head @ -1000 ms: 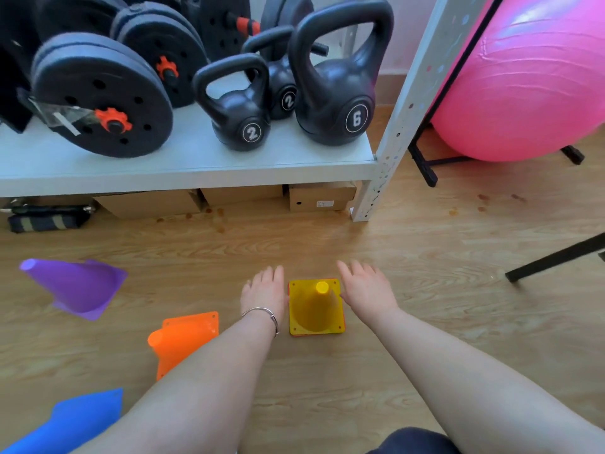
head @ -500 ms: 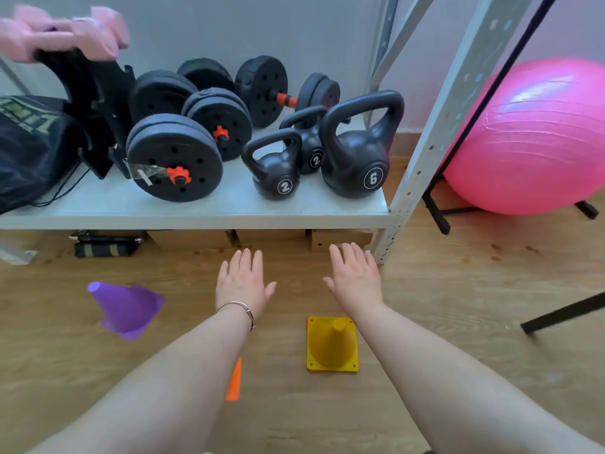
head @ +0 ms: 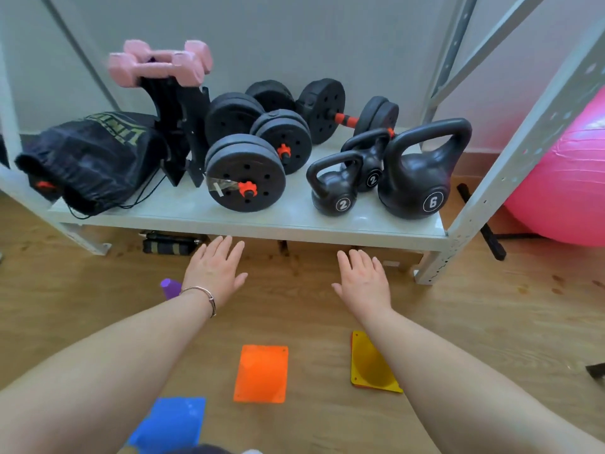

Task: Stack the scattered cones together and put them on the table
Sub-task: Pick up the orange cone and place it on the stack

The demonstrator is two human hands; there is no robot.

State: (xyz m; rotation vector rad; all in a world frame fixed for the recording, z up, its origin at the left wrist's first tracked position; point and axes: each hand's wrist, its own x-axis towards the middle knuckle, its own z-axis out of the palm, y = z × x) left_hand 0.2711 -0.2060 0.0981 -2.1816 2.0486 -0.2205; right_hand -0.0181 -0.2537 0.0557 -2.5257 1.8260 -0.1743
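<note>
Orange plastic cone [head: 261, 373] lies on the wooden floor [head: 491, 322] between the person's two forearms, seen from above as a flat square base. To its right, the yellow plastic cone [head: 370, 363] is partly hidden by the right forearm, and a blue plastic cone [head: 168, 424] lies at the bottom left. A purple plastic cone [head: 171, 287] peeks out behind the left wrist. Both hands hover flat and empty, fingers spread, palms down: the left hand [head: 216, 271], wearing a thin bracelet, and the right hand [head: 363, 280], each just in front of the low white metal shelf [head: 294, 229] carrying black kettlebells [head: 412, 181] and dumbbells [head: 245, 173].
</note>
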